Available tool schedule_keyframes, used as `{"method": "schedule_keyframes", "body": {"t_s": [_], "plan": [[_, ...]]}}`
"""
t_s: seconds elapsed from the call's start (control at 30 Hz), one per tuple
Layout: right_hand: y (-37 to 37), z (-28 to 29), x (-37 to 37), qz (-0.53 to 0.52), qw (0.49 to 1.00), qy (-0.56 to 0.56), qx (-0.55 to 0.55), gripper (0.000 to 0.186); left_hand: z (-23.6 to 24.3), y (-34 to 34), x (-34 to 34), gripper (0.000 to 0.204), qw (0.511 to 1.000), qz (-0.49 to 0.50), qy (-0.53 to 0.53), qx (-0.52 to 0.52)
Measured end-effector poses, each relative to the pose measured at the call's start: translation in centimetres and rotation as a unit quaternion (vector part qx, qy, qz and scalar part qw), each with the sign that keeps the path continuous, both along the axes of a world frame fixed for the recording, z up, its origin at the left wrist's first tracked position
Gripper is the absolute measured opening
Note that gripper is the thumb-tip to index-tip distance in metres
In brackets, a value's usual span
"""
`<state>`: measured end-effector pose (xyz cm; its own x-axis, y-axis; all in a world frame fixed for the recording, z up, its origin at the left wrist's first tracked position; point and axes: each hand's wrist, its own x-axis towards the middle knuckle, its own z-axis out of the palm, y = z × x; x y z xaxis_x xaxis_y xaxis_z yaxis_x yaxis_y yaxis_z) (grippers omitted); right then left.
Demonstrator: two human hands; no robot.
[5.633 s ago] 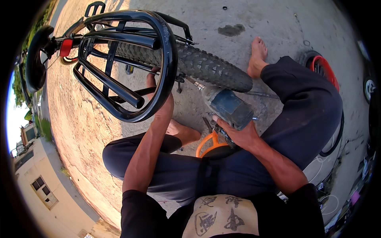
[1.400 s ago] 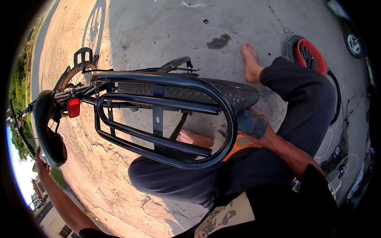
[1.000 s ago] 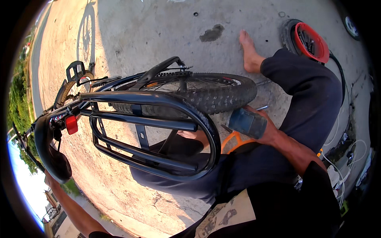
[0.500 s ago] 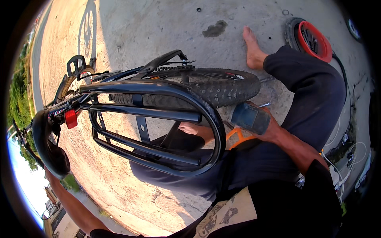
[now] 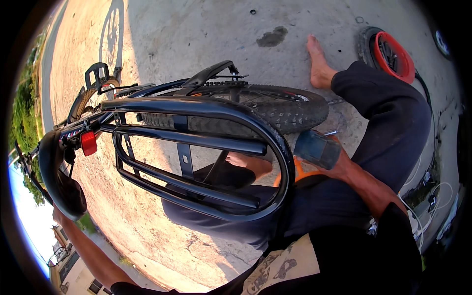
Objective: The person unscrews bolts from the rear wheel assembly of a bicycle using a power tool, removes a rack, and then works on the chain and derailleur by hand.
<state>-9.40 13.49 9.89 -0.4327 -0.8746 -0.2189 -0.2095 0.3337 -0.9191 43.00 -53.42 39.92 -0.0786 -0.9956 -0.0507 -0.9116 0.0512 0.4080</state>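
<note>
A bicycle leans across in front of me, its black tubular rear rack (image 5: 236,143) reaching over my lap. Its knobby rear tyre (image 5: 300,115) rests beyond the rack. My left hand (image 5: 59,215) is at the black saddle (image 5: 63,194) on the left; its fingers are hidden behind the saddle. My right hand (image 5: 339,164) is closed round an orange cordless power tool (image 5: 307,168), close to the rack's rounded end. The tool's dark battery block (image 5: 318,149) faces up, and its working end is out of sight. A short silver rod (image 5: 331,132) shows beside the battery.
A red reflector (image 5: 88,143) hangs under the saddle. At the upper right a red bowl (image 5: 410,73) of small parts sits on a tyre (image 5: 365,46). White cables (image 5: 445,189) lie along the right. My bare foot (image 5: 319,66) stands beyond the rear wheel.
The rack's rounded end has shifted right, closer to my right hand and the power tool. The view has shifted slightly too. My left hand stays by the saddle.
</note>
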Motion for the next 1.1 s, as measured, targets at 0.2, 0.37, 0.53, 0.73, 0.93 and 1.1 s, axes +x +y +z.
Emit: {"method": "schedule_keyframes", "body": {"t_s": [0.2,0.37,0.53,0.73,0.93,1.1], "plan": [[-0.2,-1.3,0.2,0.029,0.999,0.018,-0.029,0.021,2.6,-2.6,3.3,0.083,1.000,-0.025,-0.016,-0.007],[-0.2,-1.0,0.2,0.025,1.000,0.010,-0.012,0.019,1.4,-5.4,3.7,0.082,0.985,0.144,-0.082,-0.051],[0.2,-1.4,0.3,0.061,0.997,0.046,-0.012,0.020,0.2,-6.4,2.6,0.082,0.978,0.164,-0.105,-0.068],[-0.6,-0.3,1.0,0.036,0.999,-0.010,-0.023,0.023,0.9,-6.1,3.0,0.082,0.966,0.200,-0.125,-0.105],[-0.5,-1.0,0.7,0.001,0.998,-0.064,-0.029,0.019,-2.9,-0.7,0.7,0.082,0.863,0.162,-0.323,-0.352],[-1.1,0.9,0.0,-0.012,0.993,-0.109,-0.043,0.023,-9.2,12.0,-6.2,0.082,0.754,-0.014,-0.336,-0.564]]}}
